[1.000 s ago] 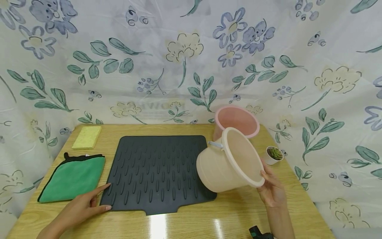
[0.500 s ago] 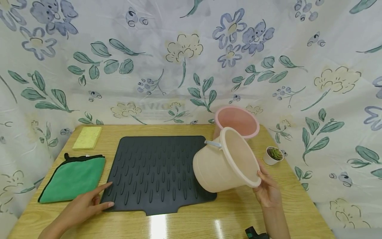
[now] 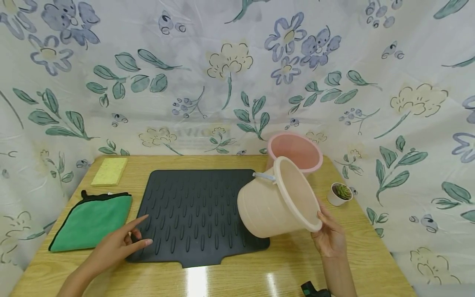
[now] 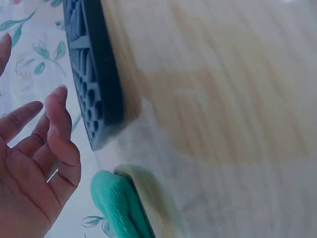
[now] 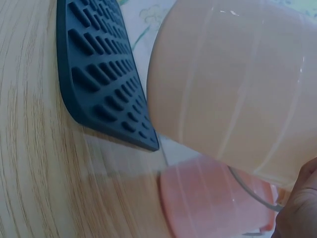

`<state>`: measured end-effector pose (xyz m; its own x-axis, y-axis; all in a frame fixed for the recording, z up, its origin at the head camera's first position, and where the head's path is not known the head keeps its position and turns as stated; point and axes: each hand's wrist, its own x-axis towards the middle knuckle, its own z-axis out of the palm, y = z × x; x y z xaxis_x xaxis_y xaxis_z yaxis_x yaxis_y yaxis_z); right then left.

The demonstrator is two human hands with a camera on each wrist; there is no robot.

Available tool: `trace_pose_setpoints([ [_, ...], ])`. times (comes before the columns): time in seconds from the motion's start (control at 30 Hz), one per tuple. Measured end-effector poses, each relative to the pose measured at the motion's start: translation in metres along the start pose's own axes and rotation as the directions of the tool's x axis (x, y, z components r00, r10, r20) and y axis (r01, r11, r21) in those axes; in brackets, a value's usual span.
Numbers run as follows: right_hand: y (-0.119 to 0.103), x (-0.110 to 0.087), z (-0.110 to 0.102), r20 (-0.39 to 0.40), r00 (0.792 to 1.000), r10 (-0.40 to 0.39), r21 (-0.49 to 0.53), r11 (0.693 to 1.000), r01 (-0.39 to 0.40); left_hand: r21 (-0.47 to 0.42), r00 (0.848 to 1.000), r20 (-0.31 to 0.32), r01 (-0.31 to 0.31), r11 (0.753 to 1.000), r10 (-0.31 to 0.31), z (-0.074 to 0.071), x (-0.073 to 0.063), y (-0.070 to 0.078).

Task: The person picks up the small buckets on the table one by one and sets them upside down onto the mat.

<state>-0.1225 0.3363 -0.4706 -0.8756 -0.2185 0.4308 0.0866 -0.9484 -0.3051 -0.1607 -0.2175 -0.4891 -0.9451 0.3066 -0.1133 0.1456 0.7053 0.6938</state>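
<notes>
A cream plastic bucket (image 3: pixel 259 208) is held tilted over the right part of a black ribbed mat (image 3: pixel 182 210), its mouth facing right. My right hand (image 3: pixel 330 237) grips the bucket by its rim, with the thumb at the inner edge. The right wrist view shows the bucket's ringed side (image 5: pixel 223 84) close up, above the mat's corner (image 5: pixel 106 106). Over the mat's left front corner hovers my left hand (image 3: pixel 116 243), index finger stretched out and holding nothing. In the left wrist view its fingers (image 4: pixel 62 116) are loosely bent, apart from the mat's edge.
Behind the cream bucket stands a pink bucket (image 3: pixel 295 150). To its right is a small potted succulent (image 3: pixel 339 194). A green cloth pouch (image 3: pixel 90 225) and a yellow sponge (image 3: pixel 109 171) lie left of the mat on the wooden table (image 3: pixel 241 280). A floral curtain closes the back.
My left hand has lifted off the mat's edge and shifted right and up. The cream bucket has moved slightly left with my right hand.
</notes>
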Motion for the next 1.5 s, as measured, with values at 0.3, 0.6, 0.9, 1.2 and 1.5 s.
trace_pose_setpoints([
  [0.3, 0.006, 0.002, 0.000, -0.030, 0.999, -0.017, 0.035, 0.999, 0.018, -0.085, 0.991, -0.069, -0.123, 0.989, 0.117, 0.009, 0.013, 0.016],
  [0.6, 0.014, 0.002, -0.003, -0.043, 0.999, -0.032, 0.035, 0.999, 0.033, -0.155, 0.986, -0.056, -0.163, 0.974, 0.156, 0.019, 0.024, 0.034],
  [0.9, 0.021, 0.004, -0.003, -0.017, 1.000, -0.025, 0.046, 0.999, 0.026, -0.200, 0.982, -0.059, -0.187, 0.962, 0.178, 0.029, 0.030, 0.039],
  [1.2, 0.027, 0.007, -0.003, -0.023, 1.000, -0.020, 0.061, 0.998, 0.021, -0.242, 0.985, -0.047, -0.174, 0.955, 0.168, 0.035, 0.034, 0.046],
  [1.5, 0.033, 0.010, -0.003, -0.002, 0.999, -0.032, 0.076, 0.997, 0.032, -0.299, 0.980, -0.045, -0.200, 0.933, 0.196, 0.038, 0.040, 0.059],
])
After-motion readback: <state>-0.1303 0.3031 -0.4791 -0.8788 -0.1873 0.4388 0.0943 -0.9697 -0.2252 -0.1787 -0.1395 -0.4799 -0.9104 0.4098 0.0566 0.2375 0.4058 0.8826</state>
